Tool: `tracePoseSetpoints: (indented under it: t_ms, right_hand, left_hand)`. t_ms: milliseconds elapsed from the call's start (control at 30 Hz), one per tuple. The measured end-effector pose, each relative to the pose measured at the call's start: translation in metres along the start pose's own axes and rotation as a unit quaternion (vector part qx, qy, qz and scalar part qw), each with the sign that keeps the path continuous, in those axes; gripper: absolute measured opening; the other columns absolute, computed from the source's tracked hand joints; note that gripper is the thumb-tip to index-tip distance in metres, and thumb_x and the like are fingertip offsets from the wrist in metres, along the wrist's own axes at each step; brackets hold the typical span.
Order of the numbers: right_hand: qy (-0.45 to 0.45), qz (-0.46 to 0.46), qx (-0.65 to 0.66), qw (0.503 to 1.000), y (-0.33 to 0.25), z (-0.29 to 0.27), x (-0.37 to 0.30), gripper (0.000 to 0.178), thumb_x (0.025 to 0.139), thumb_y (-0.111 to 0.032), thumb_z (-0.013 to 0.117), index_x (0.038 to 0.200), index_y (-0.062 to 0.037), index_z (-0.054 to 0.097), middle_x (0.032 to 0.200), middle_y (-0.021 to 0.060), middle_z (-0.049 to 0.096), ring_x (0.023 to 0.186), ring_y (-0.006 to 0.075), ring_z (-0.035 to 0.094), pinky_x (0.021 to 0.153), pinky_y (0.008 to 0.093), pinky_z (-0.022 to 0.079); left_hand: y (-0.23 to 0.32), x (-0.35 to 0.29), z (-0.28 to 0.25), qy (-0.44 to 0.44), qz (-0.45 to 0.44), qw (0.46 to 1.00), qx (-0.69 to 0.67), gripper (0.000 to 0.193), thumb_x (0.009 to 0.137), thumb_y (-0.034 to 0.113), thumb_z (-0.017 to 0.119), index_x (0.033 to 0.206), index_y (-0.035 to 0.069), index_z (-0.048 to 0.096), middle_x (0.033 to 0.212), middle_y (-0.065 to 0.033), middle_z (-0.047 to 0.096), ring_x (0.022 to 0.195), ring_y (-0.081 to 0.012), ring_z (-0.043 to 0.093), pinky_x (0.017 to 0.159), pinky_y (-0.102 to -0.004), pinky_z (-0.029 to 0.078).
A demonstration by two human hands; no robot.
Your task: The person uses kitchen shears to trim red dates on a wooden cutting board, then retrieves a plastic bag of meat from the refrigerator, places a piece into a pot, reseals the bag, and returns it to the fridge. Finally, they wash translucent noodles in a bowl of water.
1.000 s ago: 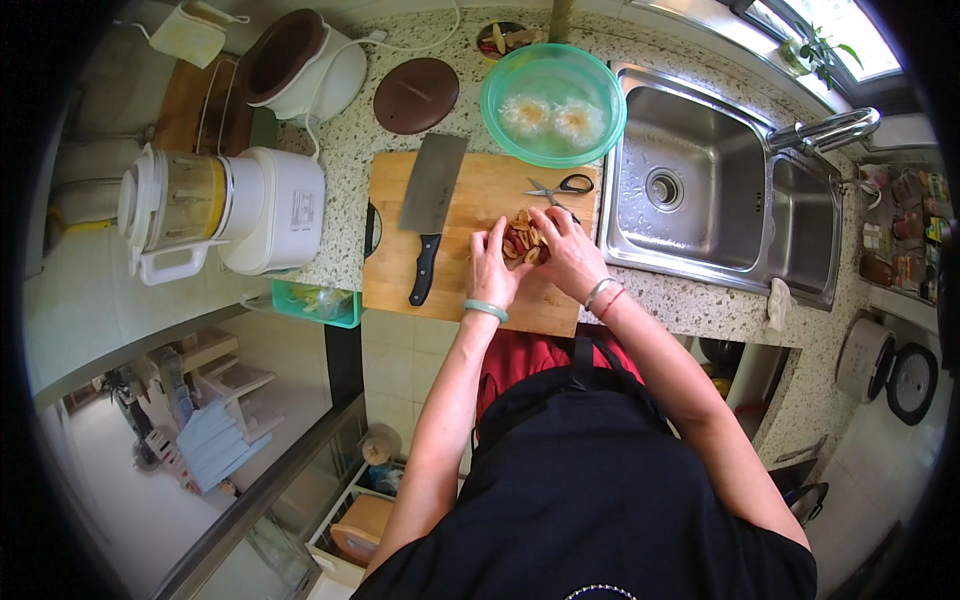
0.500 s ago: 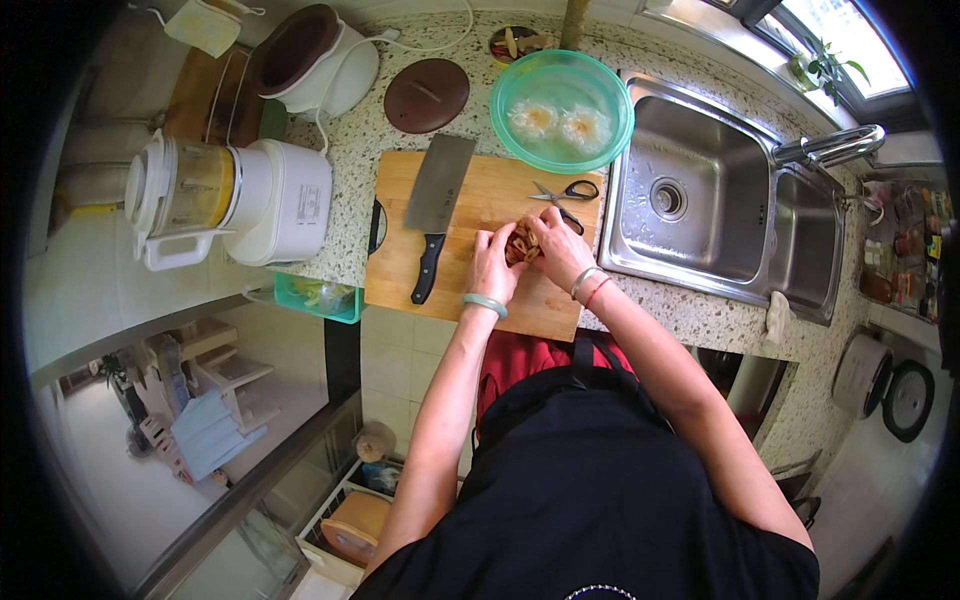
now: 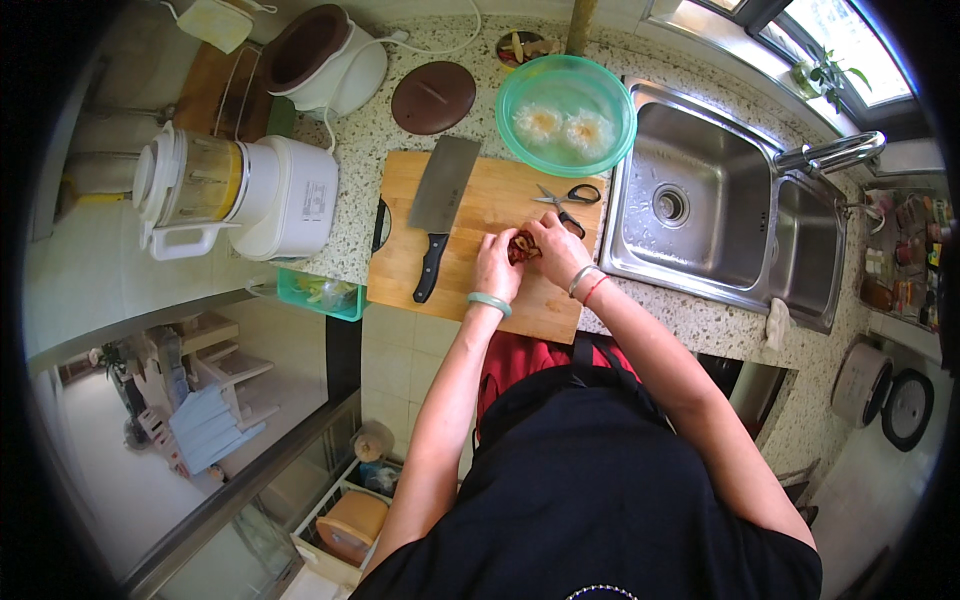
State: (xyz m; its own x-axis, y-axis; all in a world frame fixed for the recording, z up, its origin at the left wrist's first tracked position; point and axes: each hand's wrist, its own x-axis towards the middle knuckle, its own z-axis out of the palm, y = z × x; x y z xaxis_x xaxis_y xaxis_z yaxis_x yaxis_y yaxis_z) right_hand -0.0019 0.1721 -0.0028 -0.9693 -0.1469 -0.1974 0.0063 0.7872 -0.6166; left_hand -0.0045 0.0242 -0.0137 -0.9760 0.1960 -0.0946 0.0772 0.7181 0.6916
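Note:
Both my hands meet over a wooden cutting board [image 3: 470, 205] on the speckled counter. My left hand [image 3: 497, 268] and my right hand [image 3: 555, 250] pinch a small dark reddish-brown piece of food [image 3: 522, 247] between their fingers, just above the board. A cleaver [image 3: 440, 210] with a black handle lies flat on the board to the left of my hands. Black-handled scissors [image 3: 566, 200] lie on the board's far right corner, close beyond my right hand.
A green bowl [image 3: 520, 88] with two pale lumps in water stands behind the board. A steel double sink [image 3: 720, 215] is to the right. A white blender appliance [image 3: 235, 190], a white pot [image 3: 325, 55] and its brown lid [image 3: 432, 97] are at the left. A green tray [image 3: 320, 293] sits at the counter edge.
My hands stay together on the piece of food and have shifted only slightly on the board. The view has drifted a little.

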Motion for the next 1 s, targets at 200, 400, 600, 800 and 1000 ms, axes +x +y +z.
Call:
tracePoseSetpoints:
  t_ms: [200,400,600,800,1000]
  right_hand:
    - [0.02,-0.005,0.052,0.998,0.006,0.009,0.001,0.042,0.067,-0.006,0.074,0.106,-0.0065,0.061,0.099,0.0165,0.058,0.092,0.0369,0.061,0.08,0.0417,0.053]
    - [0.032,-0.021,0.062,0.997,0.011,0.016,0.003,0.039,0.067,-0.004,0.072,0.105,-0.0061,0.064,0.096,0.0178,0.061,0.094,0.0355,0.061,0.082,0.0393,0.052]
    - [-0.01,-0.011,0.101,0.995,0.014,0.01,0.001,0.048,0.067,-0.003,0.072,0.113,-0.0052,0.063,0.098,0.0175,0.062,0.099,0.0341,0.06,0.087,0.0372,0.051]
    - [0.01,-0.007,0.12,0.993,0.014,0.015,-0.003,0.054,0.066,-0.001,0.072,0.118,-0.0046,0.06,0.102,0.0197,0.061,0.102,0.0341,0.058,0.089,0.0369,0.05]
    - [0.006,-0.029,0.118,0.993,0.013,0.018,-0.001,0.052,0.068,-0.001,0.069,0.119,-0.005,0.059,0.106,0.0235,0.057,0.099,0.0397,0.059,0.09,0.04,0.049]
  left_hand:
    - [-0.009,-0.001,0.009,0.016,-0.033,0.999,-0.038,0.046,0.067,-0.001,0.075,0.11,0.006,0.062,0.101,-0.0127,0.065,0.093,-0.0278,0.064,0.085,-0.0348,0.052]
    - [-0.03,0.0,0.024,-0.009,-0.082,0.989,-0.124,0.046,0.067,0.0,0.077,0.11,0.005,0.062,0.101,-0.0102,0.068,0.092,-0.0193,0.066,0.084,-0.0316,0.053]
    - [-0.014,-0.006,0.013,-0.006,-0.081,0.991,-0.106,0.051,0.065,0.002,0.08,0.112,0.006,0.062,0.106,-0.0115,0.064,0.096,-0.0216,0.064,0.086,-0.0324,0.052]
    - [-0.009,-0.014,0.019,0.037,-0.088,0.993,-0.062,0.053,0.065,0.004,0.08,0.115,0.007,0.061,0.11,-0.013,0.06,0.099,-0.0252,0.063,0.087,-0.0337,0.052]
    - [-0.022,-0.005,0.028,0.046,-0.065,0.993,-0.087,0.048,0.069,0.002,0.077,0.114,0.004,0.06,0.105,-0.0121,0.066,0.095,-0.0214,0.066,0.086,-0.0311,0.052]
